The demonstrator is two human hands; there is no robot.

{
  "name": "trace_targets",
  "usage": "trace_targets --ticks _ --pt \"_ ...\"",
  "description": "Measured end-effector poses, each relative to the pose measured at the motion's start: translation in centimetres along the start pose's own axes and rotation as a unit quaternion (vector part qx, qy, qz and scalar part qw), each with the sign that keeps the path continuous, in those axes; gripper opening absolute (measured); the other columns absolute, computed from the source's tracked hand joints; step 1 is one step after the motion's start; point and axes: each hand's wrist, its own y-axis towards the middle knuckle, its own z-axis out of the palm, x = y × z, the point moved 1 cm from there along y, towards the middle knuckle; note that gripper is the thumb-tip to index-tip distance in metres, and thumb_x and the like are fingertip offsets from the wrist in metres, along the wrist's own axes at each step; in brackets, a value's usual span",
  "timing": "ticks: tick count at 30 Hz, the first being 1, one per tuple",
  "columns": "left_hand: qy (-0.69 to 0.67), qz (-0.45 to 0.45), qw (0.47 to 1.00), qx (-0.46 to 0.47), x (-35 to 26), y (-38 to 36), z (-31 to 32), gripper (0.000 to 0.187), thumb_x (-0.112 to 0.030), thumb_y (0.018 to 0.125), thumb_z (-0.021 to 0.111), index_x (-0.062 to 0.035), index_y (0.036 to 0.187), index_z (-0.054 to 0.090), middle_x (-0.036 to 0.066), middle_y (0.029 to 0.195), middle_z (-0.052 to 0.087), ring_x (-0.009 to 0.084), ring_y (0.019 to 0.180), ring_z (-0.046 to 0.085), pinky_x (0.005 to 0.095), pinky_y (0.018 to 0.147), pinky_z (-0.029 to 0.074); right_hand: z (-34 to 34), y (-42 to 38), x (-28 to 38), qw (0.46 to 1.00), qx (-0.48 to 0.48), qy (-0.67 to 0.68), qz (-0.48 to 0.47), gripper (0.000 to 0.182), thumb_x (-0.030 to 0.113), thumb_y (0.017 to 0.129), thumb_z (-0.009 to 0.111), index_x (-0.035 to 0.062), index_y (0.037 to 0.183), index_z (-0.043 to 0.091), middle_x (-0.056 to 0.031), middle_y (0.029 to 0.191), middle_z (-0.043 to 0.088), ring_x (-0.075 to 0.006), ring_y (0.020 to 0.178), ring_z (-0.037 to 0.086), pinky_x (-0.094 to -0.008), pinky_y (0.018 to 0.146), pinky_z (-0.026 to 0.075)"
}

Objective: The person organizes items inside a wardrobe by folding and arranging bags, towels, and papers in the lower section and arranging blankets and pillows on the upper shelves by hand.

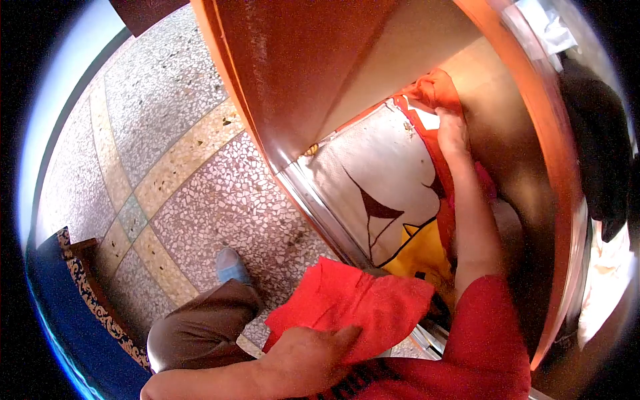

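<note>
My left hand [310,350] holds a folded red cloth [353,300] in front of my body, its thumb lying on top of the fabric. My right arm reaches deep into an open wooden cabinet [513,113]. There my right hand [453,130] is closed on a bunched orange-red cloth [437,90] near the back; most of its fingers are hidden by the fabric and glare. Beneath that arm lies a white printed sheet [373,173] with dark lines and a yellow figure [427,257], covering the cabinet's bottom.
An orange-brown cabinet door [280,67] stands open on the left. A metal rail [320,213] runs along the cabinet's front edge. Speckled floor tiles [220,187] spread to the left, with my foot [232,267] on them. Dark and white fabrics [597,147] hang at far right.
</note>
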Motion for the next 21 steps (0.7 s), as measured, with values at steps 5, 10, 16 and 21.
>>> trace_targets --ticks 5,10,16,21 --pt "0.009 0.03 0.999 -0.016 0.5 -0.2 0.6 0.062 -0.038 0.08 0.059 -0.0023 0.129 0.043 0.023 0.086 0.064 0.0403 0.076 0.064 0.0479 0.066 0.052 -1.2 -4.0 -0.9 0.984 0.05 0.072 0.157 0.043 0.034 0.091 0.042 -0.0024 0.095 0.065 -0.0274 0.098 0.062 -0.0394 0.092 0.061 -0.0464 0.084 0.045" --pt "0.061 0.028 0.997 -0.049 -0.2 -0.5 0.6 0.052 -0.029 0.079 0.06 -0.0025 0.121 0.047 0.019 0.075 0.063 0.0368 0.069 0.063 0.0471 0.06 0.05 2.1 -5.3 -7.1 0.995 0.066 0.01 0.067 0.036 0.026 0.09 0.042 -0.0034 0.099 0.062 -0.0256 0.097 0.062 -0.0383 0.093 0.061 -0.0438 0.08 0.046" --pt "0.065 0.054 0.992 -0.095 0.7 -0.3 2.1 0.05 -0.026 0.077 0.06 -0.0021 0.119 0.048 0.019 0.073 0.063 0.0372 0.068 0.063 0.0478 0.059 0.05 1.3 -8.5 -8.0 0.994 -0.112 0.014 0.011 0.035 0.024 0.091 0.041 -0.0033 0.098 0.062 -0.0258 0.099 0.062 -0.0378 0.092 0.061 -0.0433 0.081 0.046" --pt "0.045 0.083 0.988 -0.123 0.8 -0.8 2.3 0.051 -0.025 0.075 0.063 -0.0019 0.119 0.049 0.02 0.073 0.062 0.0372 0.069 0.062 0.0472 0.061 0.049 0.0 -11.2 -6.5 0.999 0.044 -0.013 0.001 0.029 0.016 0.09 0.039 0.0007 0.103 0.061 -0.027 0.096 0.061 -0.0383 0.09 0.061 -0.0445 0.076 0.047"
